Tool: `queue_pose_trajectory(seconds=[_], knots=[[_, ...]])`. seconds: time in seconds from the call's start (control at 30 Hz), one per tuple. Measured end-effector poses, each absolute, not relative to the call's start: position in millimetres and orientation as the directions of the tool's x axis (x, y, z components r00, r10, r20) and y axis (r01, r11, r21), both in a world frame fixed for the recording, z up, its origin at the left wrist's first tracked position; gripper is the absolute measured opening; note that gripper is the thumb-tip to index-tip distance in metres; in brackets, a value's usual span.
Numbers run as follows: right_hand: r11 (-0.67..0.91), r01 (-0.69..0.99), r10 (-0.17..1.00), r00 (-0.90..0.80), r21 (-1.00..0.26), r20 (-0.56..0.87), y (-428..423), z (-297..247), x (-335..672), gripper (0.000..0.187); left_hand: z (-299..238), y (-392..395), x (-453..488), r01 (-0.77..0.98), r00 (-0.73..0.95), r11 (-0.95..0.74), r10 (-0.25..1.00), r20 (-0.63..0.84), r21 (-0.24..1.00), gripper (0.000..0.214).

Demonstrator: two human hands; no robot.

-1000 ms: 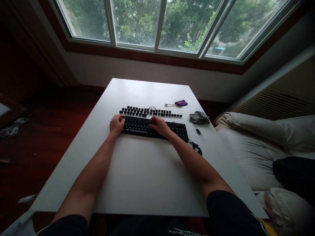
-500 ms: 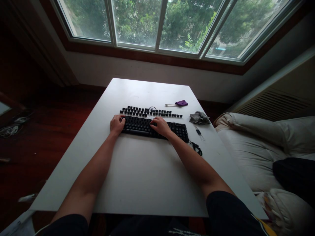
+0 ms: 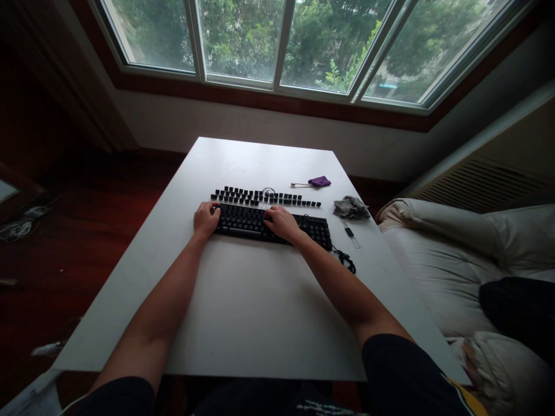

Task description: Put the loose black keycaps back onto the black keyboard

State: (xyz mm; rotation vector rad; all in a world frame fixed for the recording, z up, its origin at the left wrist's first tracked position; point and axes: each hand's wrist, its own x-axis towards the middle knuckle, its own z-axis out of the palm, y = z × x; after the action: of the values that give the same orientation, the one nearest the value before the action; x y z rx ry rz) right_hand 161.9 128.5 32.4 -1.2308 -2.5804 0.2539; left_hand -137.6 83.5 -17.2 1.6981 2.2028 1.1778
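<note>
A black keyboard (image 3: 243,221) lies across the middle of the white table (image 3: 260,312). My left hand (image 3: 206,219) is closed round its left end. My right hand (image 3: 281,223) rests on the keys near the middle with its fingers curled down; what is under the fingertips is hidden. Just behind the keyboard, several loose black keycaps (image 3: 243,196) lie in two rows. A thin wire loop (image 3: 269,190) lies among them.
A purple cloth (image 3: 319,181) with a thin stick lies at the back right. A grey rag (image 3: 350,207), a small tool (image 3: 349,232) and the keyboard's coiled cable (image 3: 347,260) lie near the right edge. White bedding (image 3: 455,260) adjoins the table's right side.
My right hand has shifted slightly to the right along the keyboard. My left hand and the keyboard have stayed where they were.
</note>
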Motion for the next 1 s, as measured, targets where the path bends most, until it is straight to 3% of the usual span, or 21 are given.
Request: queue_pose_trajectory(seconds=[0.23, 0.4, 0.57, 0.7, 0.8, 0.9, 1.0], knots=[[0.617, 0.717, 0.786, -0.575, -0.324, 0.225, 126.9, 23.6, 164.2, 0.012, -19.5, 84.4, -139.4, 0.767, -0.361, 0.059, 0.863, 0.353, 0.639, 0.025], [0.596, 0.679, 0.801, -0.540, -0.428, 0.260, 131.0, 20.3, 167.2, 0.014, -19.1, 84.4, -139.6, 0.767, -0.361, 0.059, 0.863, 0.354, 0.639, 0.025], [0.479, 0.541, 0.870, -0.400, -0.691, 0.290, 141.2, 33.9, 165.5, 0.028, -16.6, 82.8, -138.3, 0.763, -0.362, 0.066, 0.867, 0.341, 0.643, 0.026], [0.281, 0.168, 0.898, -0.393, -0.945, 0.197, 142.4, 45.6, 151.3, 0.034, -15.2, 81.6, -138.1, 0.761, -0.362, 0.074, 0.872, 0.328, 0.644, 0.026], [0.162, 0.019, 0.889, -0.437, -0.987, 0.137, 137.1, 44.0, 137.7, 0.033, -15.8, 81.8, -138.2, 0.767, -0.356, 0.072, 0.875, 0.329, 0.638, 0.027], [0.133, 0.084, 0.861, -0.503, -0.988, 0.074, 131.3, 33.3, 128.4, 0.031, -17.4, 83.0, -138.2, 0.768, -0.357, 0.063, 0.869, 0.344, 0.638, 0.026], [0.182, 0.117, 0.850, -0.518, -0.976, 0.096, 131.1, 25.8, 128.0, 0.029, -18.2, 84.3, -138.2, 0.768, -0.359, 0.065, 0.867, 0.344, 0.637, 0.027]])
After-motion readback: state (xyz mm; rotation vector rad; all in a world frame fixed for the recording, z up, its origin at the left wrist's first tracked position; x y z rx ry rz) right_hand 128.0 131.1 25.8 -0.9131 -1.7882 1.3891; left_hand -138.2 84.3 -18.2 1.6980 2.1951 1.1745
